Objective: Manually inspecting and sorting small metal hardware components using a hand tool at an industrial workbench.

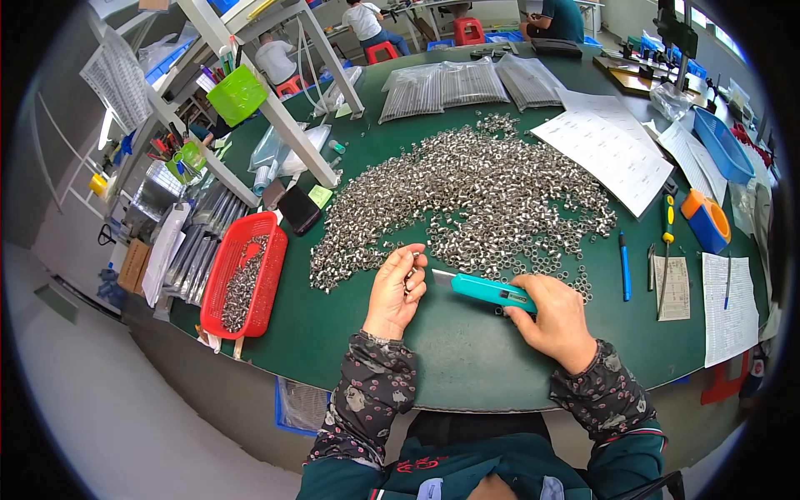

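My right hand point(557, 320) grips a teal utility knife point(492, 291), its blade out and pointing left toward my other hand. Between the curled fingers of my left hand point(397, 292) are a few small metal rings point(409, 283). Blade and left fingers are close, with a small gap between them. Just beyond both hands spreads a large heap of the same shiny rings point(467, 187) on the green tabletop point(467, 367). A red plastic basket point(275, 283) at the left holds more small metal parts point(243, 287).
Bagged metal rods point(467, 86) lie behind the heap. To the right are paper sheets point(608, 150), a blue pen point(624, 267), a yellow screwdriver point(668, 218), a tape roll point(707, 220) and a blue tray point(722, 146). A black phone-like object point(298, 209) rests beside a shelf post point(296, 142).
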